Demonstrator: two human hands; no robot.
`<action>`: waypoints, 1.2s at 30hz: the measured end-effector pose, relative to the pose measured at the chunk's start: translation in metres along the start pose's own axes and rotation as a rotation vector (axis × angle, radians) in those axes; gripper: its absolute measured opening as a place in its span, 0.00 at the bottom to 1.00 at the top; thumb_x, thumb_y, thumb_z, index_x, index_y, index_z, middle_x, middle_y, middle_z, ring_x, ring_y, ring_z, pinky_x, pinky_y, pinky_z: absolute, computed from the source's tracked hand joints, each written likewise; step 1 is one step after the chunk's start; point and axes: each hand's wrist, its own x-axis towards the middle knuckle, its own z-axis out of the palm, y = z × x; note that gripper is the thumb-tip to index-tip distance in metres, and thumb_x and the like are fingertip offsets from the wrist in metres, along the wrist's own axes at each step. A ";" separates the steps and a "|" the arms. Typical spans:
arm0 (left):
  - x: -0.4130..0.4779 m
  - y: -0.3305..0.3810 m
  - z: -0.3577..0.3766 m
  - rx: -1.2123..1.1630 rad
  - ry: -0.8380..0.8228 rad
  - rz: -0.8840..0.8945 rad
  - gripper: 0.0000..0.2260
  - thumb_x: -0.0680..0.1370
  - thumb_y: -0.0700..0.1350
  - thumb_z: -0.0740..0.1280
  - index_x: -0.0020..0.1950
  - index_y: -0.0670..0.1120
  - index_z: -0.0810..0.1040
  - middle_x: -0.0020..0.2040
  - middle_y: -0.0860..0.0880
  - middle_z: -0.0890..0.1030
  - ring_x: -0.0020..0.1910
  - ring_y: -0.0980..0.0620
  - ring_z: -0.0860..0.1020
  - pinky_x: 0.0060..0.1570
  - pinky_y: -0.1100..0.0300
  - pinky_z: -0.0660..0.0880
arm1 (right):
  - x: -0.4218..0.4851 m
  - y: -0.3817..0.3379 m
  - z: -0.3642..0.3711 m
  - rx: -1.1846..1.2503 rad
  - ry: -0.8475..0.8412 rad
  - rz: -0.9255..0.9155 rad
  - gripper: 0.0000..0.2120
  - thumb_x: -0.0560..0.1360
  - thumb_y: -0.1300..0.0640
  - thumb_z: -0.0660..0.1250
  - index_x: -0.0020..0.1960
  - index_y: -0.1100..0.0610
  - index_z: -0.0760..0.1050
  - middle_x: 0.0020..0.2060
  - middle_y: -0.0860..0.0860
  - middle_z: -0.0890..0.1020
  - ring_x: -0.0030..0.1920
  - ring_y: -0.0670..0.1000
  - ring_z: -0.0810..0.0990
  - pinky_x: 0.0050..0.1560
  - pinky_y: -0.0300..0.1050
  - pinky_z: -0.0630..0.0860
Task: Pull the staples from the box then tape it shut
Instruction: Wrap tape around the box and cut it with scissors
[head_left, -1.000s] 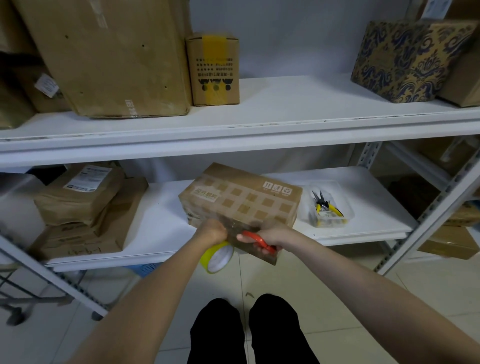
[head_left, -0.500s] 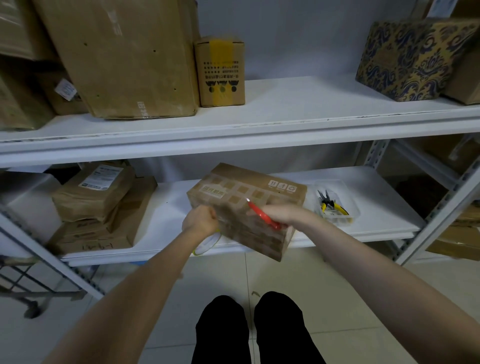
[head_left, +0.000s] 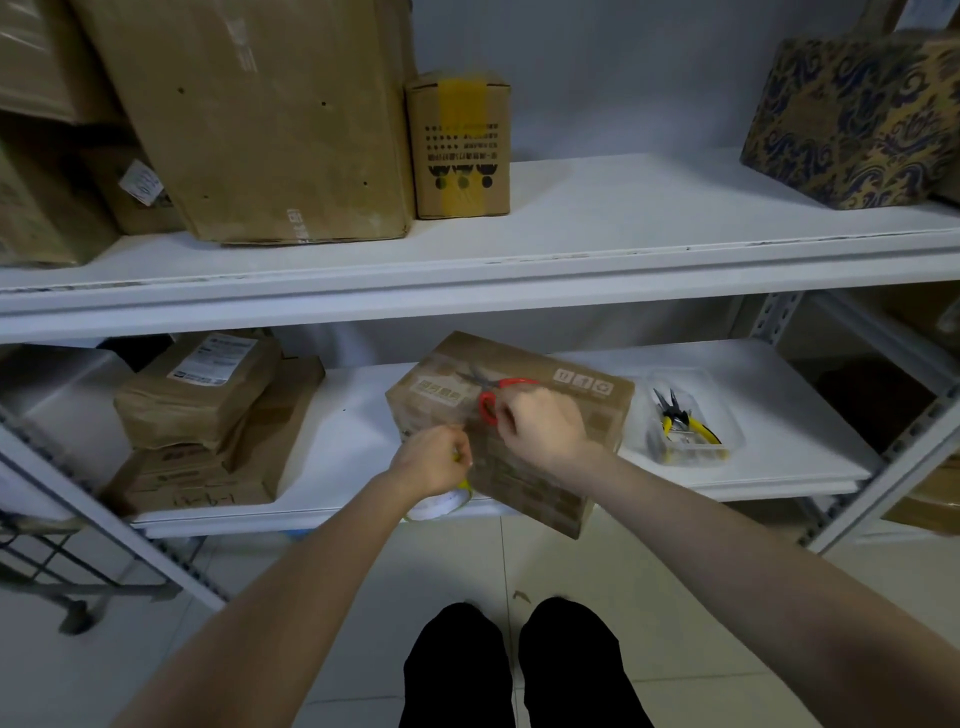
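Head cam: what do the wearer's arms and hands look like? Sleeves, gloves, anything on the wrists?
No gloves: left hand and right hand are both bare. No rings, watch or wristbands visible. Left forearm and right forearm are uncovered to the frame edge, with no sleeves in view. Black trousers below.

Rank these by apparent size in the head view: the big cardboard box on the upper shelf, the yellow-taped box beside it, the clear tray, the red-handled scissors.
1. big cardboard box
2. yellow-taped box
3. clear tray, only slightly smaller
4. red-handled scissors, partly hidden by the right hand
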 end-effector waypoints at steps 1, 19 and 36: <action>0.001 0.000 0.002 -0.007 0.008 -0.002 0.07 0.74 0.41 0.63 0.43 0.49 0.80 0.48 0.50 0.82 0.49 0.48 0.78 0.42 0.61 0.71 | -0.008 0.001 0.007 -0.075 -0.051 -0.051 0.13 0.76 0.49 0.60 0.56 0.55 0.75 0.57 0.53 0.78 0.55 0.58 0.79 0.44 0.48 0.75; -0.004 -0.003 -0.002 -0.125 -0.001 0.004 0.06 0.75 0.42 0.65 0.40 0.49 0.80 0.52 0.50 0.83 0.56 0.50 0.78 0.50 0.59 0.74 | -0.001 -0.007 0.028 -0.124 -0.200 0.011 0.19 0.72 0.49 0.64 0.61 0.54 0.71 0.53 0.53 0.81 0.53 0.57 0.81 0.44 0.46 0.74; -0.013 0.068 -0.015 -0.778 -0.314 -0.210 0.07 0.77 0.38 0.65 0.39 0.45 0.77 0.43 0.44 0.79 0.45 0.48 0.78 0.53 0.53 0.77 | -0.008 0.103 -0.009 -0.125 -0.387 0.415 0.37 0.73 0.31 0.58 0.71 0.57 0.65 0.65 0.59 0.69 0.65 0.61 0.66 0.64 0.54 0.66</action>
